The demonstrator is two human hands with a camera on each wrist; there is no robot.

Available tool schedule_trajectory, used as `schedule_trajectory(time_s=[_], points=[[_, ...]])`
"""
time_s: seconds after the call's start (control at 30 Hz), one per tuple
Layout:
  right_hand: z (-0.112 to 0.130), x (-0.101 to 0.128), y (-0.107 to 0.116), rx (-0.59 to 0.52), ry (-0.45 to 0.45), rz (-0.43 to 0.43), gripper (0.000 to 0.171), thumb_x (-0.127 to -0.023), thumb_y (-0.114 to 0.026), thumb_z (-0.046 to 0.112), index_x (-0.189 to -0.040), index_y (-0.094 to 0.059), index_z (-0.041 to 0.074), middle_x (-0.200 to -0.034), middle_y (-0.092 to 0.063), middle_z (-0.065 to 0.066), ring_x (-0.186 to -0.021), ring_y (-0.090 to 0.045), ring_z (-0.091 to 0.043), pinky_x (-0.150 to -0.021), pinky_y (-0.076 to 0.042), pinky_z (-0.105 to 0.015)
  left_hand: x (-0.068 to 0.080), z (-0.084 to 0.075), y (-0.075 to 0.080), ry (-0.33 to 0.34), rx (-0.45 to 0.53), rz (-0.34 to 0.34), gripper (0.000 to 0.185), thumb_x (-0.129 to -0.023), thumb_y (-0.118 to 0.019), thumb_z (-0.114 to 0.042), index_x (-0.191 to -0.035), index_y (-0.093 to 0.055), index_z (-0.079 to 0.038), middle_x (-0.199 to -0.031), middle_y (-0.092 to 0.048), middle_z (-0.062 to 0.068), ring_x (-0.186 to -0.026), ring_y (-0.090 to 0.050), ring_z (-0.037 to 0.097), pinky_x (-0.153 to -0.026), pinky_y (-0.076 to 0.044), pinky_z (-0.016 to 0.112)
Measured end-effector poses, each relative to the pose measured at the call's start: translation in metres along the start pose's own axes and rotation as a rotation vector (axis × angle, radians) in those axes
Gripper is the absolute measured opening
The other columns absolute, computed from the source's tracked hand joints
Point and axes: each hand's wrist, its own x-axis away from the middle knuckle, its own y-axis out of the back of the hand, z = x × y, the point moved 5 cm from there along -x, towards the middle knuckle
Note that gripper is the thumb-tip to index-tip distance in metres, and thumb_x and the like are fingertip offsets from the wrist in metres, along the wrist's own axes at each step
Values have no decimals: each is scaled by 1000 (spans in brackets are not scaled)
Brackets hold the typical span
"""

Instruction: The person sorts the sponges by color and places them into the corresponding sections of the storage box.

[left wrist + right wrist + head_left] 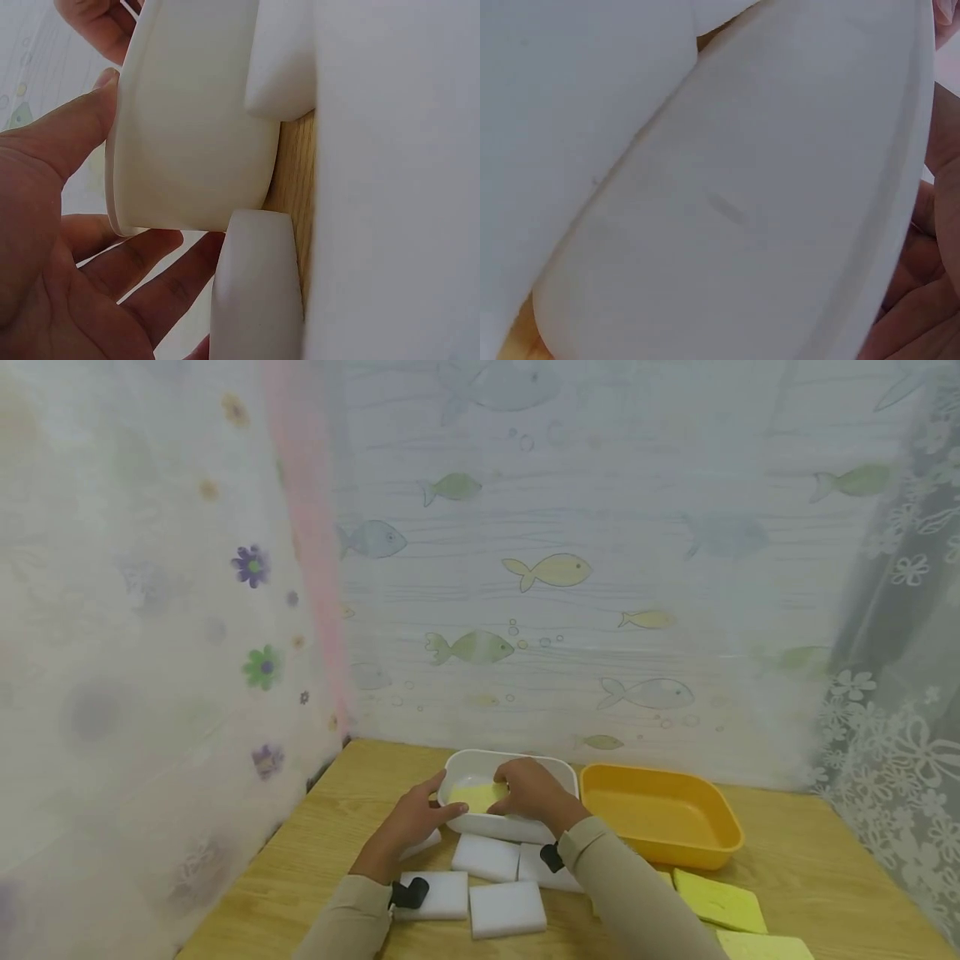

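I see both hands at the white tray (pixel 480 762), near the back of the wooden table (pixel 315 852). My right hand (pixel 534 791) reaches over the tray's near wall and down into it, fingers curled onto the yellow sponge (pixel 480 796) that lies flat inside. Whether they pinch it or just press on top, I cannot tell from the head view, and the right wrist view shows only tray wall. My left hand (pixel 415 820) sits at the tray's left end, thumb on the rim, fingers relaxed and spread along the outer wall; the left wrist view confirms a steadying touch, not a clamp. The sponge's long axis runs left to right, along the tray's length, and lies directly under the right hand, so the right is the nearer one. The orange tray (pixel 660 814) stands just beside, to the right. About 4 white sponges (pixel 495 881) lie in front of the white tray, more yellow sponges (pixel 720 902) at the right.
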Motion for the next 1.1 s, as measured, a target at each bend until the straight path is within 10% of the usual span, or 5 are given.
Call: schedule_trajectory(time_s=[0.77, 1.1], points=[[-24, 14, 5, -231, -94, -13, 73, -83, -86, 47, -139, -62, 5, -124, -73, -9, -113, -71, -27, -97, -57, -46, 3, -3, -1, 1, -6, -2, 91, -95, -74, -45, -164, -28, -9, -162, -41, 20, -133, -59, 40, -105, -52, 53], [-22, 33, 23, -330, -41, -56, 53, -95, -70, 54, -135, -69, 19, -137, -68, -3, -124, -66, -27, -102, -55, -48, 4, -4, 0, 4, 3, 0, 91, -95, -74, -45, -164, -28, -9, -162, -41, 18, -134, -59, 38, -107, -50, 53]])
